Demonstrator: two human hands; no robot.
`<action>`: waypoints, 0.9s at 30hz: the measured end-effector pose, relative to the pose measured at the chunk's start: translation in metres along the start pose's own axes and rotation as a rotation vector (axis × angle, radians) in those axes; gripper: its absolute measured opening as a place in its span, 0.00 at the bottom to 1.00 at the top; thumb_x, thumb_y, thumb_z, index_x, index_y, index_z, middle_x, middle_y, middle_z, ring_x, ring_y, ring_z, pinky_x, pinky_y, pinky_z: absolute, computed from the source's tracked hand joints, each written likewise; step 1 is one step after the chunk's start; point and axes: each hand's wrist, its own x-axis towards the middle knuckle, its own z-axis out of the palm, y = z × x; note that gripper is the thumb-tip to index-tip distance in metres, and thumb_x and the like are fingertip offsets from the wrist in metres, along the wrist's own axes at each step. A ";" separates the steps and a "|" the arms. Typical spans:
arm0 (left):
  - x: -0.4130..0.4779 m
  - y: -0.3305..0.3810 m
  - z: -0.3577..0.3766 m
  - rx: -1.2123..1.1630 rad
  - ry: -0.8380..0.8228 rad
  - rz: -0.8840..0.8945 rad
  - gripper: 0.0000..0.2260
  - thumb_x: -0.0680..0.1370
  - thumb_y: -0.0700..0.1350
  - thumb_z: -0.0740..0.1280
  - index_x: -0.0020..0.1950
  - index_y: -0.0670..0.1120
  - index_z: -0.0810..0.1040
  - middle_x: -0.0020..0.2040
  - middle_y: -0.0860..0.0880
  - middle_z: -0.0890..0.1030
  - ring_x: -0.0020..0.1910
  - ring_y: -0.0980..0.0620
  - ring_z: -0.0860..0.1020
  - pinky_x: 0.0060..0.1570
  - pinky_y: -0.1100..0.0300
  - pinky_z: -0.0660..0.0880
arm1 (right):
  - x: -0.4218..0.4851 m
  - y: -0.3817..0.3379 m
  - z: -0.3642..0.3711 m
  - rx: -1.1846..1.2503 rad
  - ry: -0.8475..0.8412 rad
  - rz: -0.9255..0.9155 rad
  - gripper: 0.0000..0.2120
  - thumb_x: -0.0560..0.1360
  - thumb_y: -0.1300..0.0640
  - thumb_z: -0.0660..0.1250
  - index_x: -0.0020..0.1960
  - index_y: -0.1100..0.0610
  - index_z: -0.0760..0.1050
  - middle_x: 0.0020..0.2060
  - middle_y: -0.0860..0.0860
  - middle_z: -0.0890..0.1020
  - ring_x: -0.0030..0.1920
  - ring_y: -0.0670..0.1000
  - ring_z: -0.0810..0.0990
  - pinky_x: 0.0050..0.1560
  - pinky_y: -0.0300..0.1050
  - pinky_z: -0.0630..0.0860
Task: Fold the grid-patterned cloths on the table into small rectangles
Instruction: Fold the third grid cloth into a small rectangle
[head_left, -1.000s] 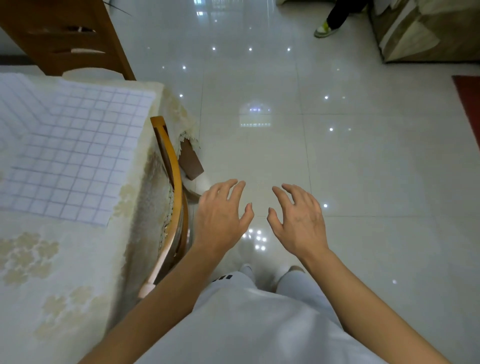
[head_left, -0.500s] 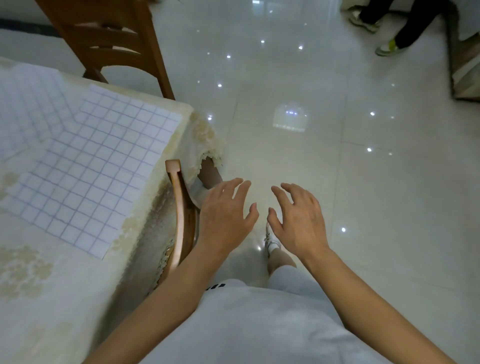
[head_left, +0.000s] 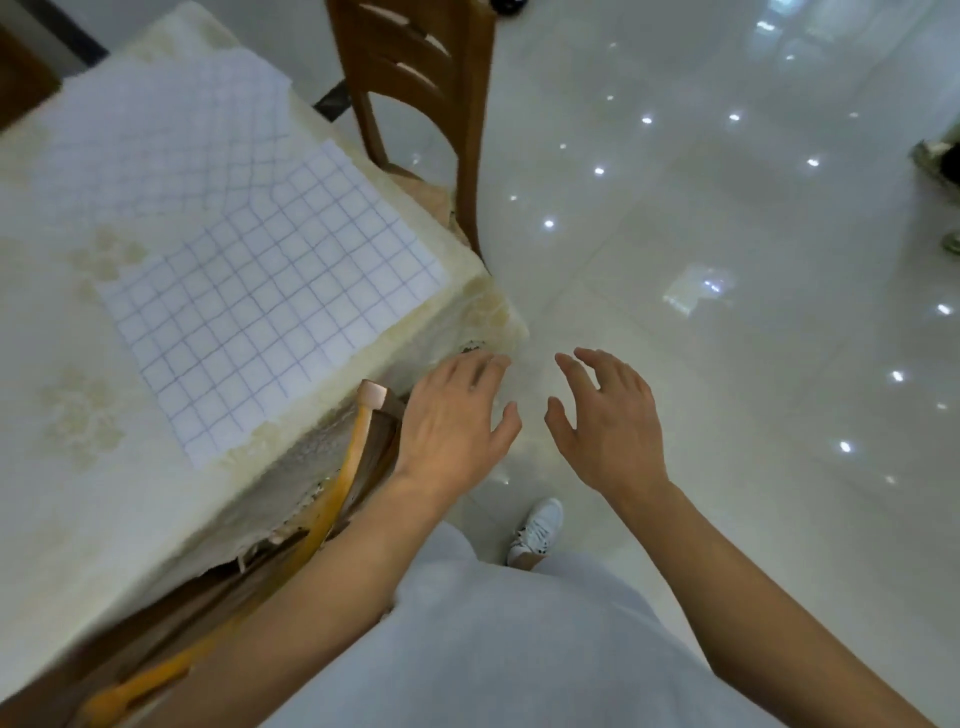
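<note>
Both hands held empty and spread beside the table corner, cloths lying unfolded.

A grid-patterned cloth (head_left: 265, 296) is laid flat on the cream tablecloth (head_left: 78, 467), set diagonally, with its long axis running from the near-left up toward the far-right and one corner pointing at the table's corner. A second, fainter grid cloth (head_left: 166, 135) is spread behind it, partly covered by it. The left hand (head_left: 452, 421) is held palm-down with fingers loosely splayed, just off the table corner above a curved chair back (head_left: 343, 488); nothing is gripped. The right hand (head_left: 608, 421) is likewise opened and empty over the glossy tiled floor (head_left: 727, 364). A wooden chair (head_left: 415, 93) is seen beyond the table.
</note>
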 end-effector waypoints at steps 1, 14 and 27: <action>0.001 -0.005 -0.005 -0.015 0.022 -0.029 0.20 0.77 0.53 0.63 0.65 0.45 0.77 0.63 0.46 0.79 0.61 0.46 0.76 0.55 0.51 0.76 | 0.011 -0.003 0.002 0.011 -0.005 -0.044 0.20 0.77 0.51 0.66 0.67 0.57 0.75 0.64 0.57 0.78 0.64 0.59 0.77 0.65 0.59 0.73; -0.019 -0.101 -0.056 -0.104 0.219 -0.494 0.22 0.78 0.53 0.63 0.70 0.47 0.73 0.68 0.49 0.75 0.67 0.48 0.71 0.63 0.52 0.71 | 0.118 -0.098 0.037 0.068 -0.105 -0.531 0.19 0.77 0.53 0.64 0.66 0.58 0.75 0.63 0.57 0.78 0.62 0.58 0.77 0.63 0.55 0.74; -0.043 -0.232 -0.038 -0.081 0.192 -0.517 0.20 0.78 0.52 0.63 0.69 0.46 0.75 0.67 0.47 0.77 0.65 0.47 0.73 0.64 0.50 0.70 | 0.169 -0.175 0.084 -0.022 -0.306 -0.679 0.21 0.79 0.51 0.65 0.70 0.56 0.74 0.67 0.57 0.77 0.66 0.58 0.75 0.67 0.54 0.71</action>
